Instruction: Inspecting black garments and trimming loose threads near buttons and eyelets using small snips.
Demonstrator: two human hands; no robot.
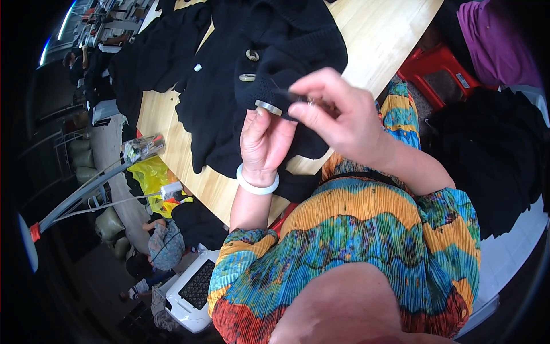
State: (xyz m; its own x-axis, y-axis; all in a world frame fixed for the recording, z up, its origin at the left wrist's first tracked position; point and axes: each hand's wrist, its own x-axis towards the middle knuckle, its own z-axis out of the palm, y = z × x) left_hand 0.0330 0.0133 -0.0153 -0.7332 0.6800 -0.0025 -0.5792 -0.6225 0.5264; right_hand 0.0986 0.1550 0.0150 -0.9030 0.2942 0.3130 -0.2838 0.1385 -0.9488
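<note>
A black knit cardigan (220, 109) lies spread over the wooden table in front of me. Two large pale buttons, an upper button (252, 55) and a lower button (247, 77), sit along its front. My left hand (266, 137), palm up with a white bangle at the wrist, grips the cardigan's edge. Its thumb presses against a third button (268, 107), seen nearly edge-on. Just right of that button, my right hand (338, 112) is closed in a pinch. A thin dark streak shows near its fingertips, but what they hold is blurred.
The pale wooden table (389, 28) carries more black garments (157, 49) at the left. Beside its left edge hang a yellow plastic bag (153, 178) and a metal arm (86, 192). A red stool (438, 74) and a black fabric pile (492, 155) are at right. Another person (166, 243) is at lower left.
</note>
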